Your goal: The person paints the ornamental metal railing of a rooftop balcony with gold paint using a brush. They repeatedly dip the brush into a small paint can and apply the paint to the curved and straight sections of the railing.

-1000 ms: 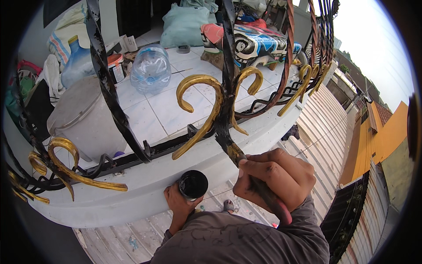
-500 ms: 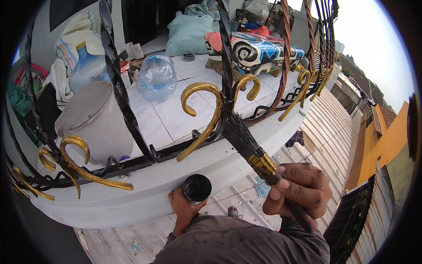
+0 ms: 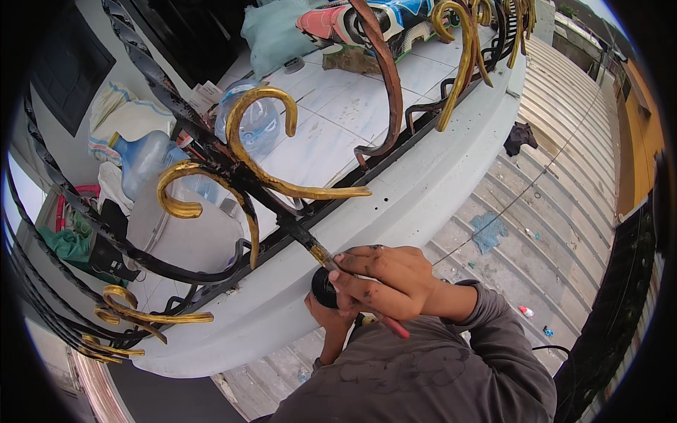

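Black bristles (image 3: 299, 231) close beside gold scrollwork (image 3: 303, 189)
Right hand (image 3: 388, 278) pinches the brush (image 3: 321, 254), its tip against the railing (image 3: 273, 202) ahead; left hand (image 3: 331, 319) holds the dark cup (image 3: 323, 287), partly hidden. A sideways slip could smear the gold; tilting the cup might drip on the white ledge (image 3: 437, 162).

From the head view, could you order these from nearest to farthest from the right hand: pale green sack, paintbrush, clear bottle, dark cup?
1. Paintbrush: held in the right hand.
2. Dark cup: at its left, in the left hand.
3. Clear bottle: beyond the railing, upper left.
4. Pale green sack: farthest back, past the bottle.
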Motion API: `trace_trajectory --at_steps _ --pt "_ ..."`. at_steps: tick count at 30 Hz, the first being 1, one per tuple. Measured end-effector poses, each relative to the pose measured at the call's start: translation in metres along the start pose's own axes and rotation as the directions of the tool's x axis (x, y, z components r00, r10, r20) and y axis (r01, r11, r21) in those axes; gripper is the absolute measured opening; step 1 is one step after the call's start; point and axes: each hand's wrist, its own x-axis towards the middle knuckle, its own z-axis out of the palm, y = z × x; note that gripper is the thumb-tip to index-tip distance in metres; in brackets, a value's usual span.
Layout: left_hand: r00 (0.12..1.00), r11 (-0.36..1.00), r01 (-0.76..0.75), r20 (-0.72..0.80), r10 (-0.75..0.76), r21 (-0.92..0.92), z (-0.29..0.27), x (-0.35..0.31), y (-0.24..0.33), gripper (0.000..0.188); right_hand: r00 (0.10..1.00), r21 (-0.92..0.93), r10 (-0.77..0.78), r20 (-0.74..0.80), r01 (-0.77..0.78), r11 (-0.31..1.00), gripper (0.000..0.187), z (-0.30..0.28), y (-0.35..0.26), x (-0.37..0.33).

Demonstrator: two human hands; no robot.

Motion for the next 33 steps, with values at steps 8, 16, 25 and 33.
trace_trajectory --at_steps 8,16,25,33 --pt "0.946 0.679 0.322 0.256 -0.199 -0.659 0.01 -0.038 -0.033 0.107 0.937 0.101 0.32 -0.141 -0.308 0.946 0.031 0.022 0.043 -0.054" --pt "0.964 0.862 0.229 0.229 -0.136 -0.452 0.003 -0.036 -0.034 0.119 0.93 0.445 0.362 -0.068 -0.297 0.845 0.029 0.032 0.026 -0.033" --pt "0.963 0.867 0.231 0.232 -0.138 -0.442 0.004 -0.042 -0.031 0.119 0.946 0.543 0.26 -0.195 -0.117 0.831 0.022 0.028 0.011 0.0" --pt "0.961 0.866 0.244 0.228 -0.156 -0.435 0.002 -0.042 -0.032 0.119 0.946 0.435 0.297 -0.13 -0.214 0.875 0.023 0.014 0.018 0.01"
